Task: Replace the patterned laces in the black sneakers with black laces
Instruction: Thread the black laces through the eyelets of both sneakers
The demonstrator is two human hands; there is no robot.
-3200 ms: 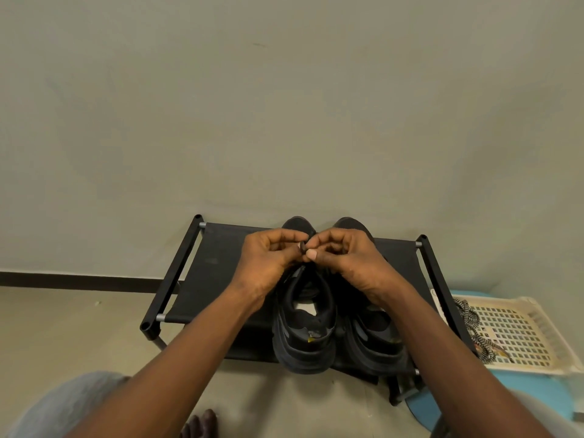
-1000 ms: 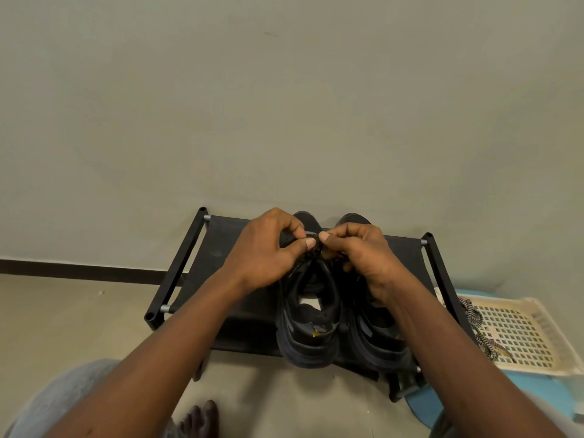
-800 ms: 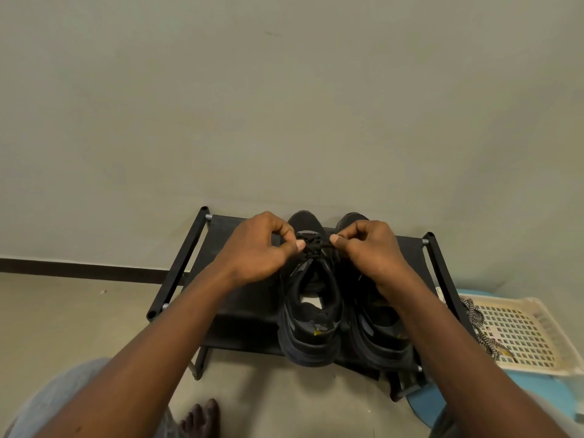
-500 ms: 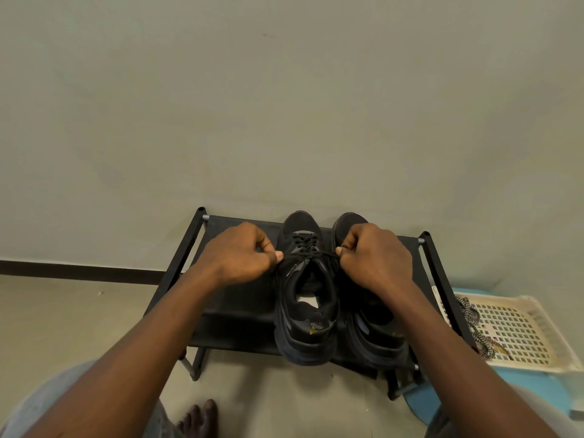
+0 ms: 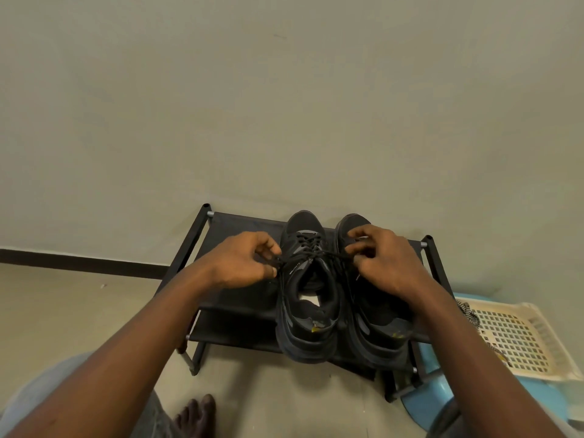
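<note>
Nearest to the camera are a bare foot [image 5: 196,415] on the floor [image 5: 63,311] and a grey trouser knee [image 5: 44,396] at the lower left. Both forearms reach forward from here.

On the right side stands a blue stool [image 5: 423,403], and a cream plastic basket [image 5: 537,352] with many holes rests on it. A black-and-white patterned lace [image 5: 471,314] lies coiled at the left rim of this basket, well apart from the shoes.

In front stands a low black shoe rack [image 5: 240,229]. Two black sneakers sit side by side on its top shelf, touching each other, heels toward the person and toes toward the wall. The left sneaker [image 5: 308,311] has a black lace [image 5: 316,254] already through its eyelets, and the two ends are stretched out to both sides.

The left hand [image 5: 240,260] is just beside this sneaker, fingers curled, and it pinches one end of the black lace between thumb and fingertips. The right hand [image 5: 385,260] lies over the front part of the right sneaker [image 5: 379,327], fingers also curled; the other end of the lace runs to its fingertips and seems pinched there. The eyelets of the right sneaker are hidden under this hand.

Behind the rack a dark skirting strip [image 5: 79,262] runs along the foot of a plain pale wall [image 5: 284,105].
</note>
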